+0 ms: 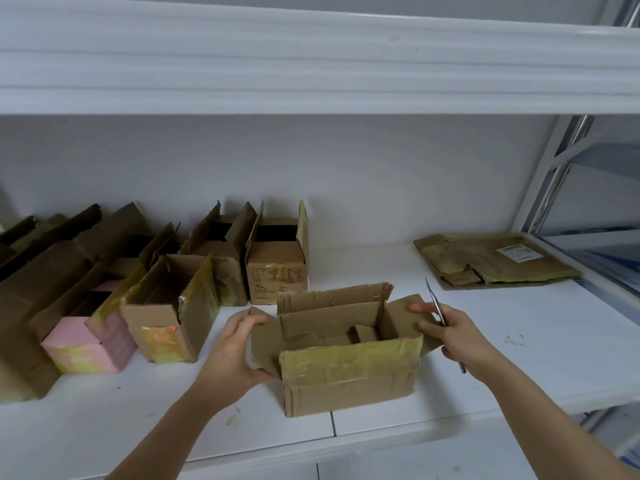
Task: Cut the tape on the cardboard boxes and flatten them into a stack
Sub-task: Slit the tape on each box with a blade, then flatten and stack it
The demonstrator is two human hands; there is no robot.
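A white shelf (381, 258) carried everything. An open box (346, 368) stood near its front edge. A row of open boxes (166, 289) ran along the left, one pink (90, 344). Flattened cardboard (491, 261) lay at the right rear.

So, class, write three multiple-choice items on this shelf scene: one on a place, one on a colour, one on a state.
1. Where does the flattened brown cardboard stack lie?
A far right of the white shelf
B far left
C inside a box

2. What colour is the small box at front left?
A blue
B pink
C black

3. The brown cardboard box between the hands is
A taped shut
B flattened
C open-topped

A: it lies right of all boxes. B: its sides are pink. C: flaps stand apart; left hand and right hand, with thin metal blade, hold them.
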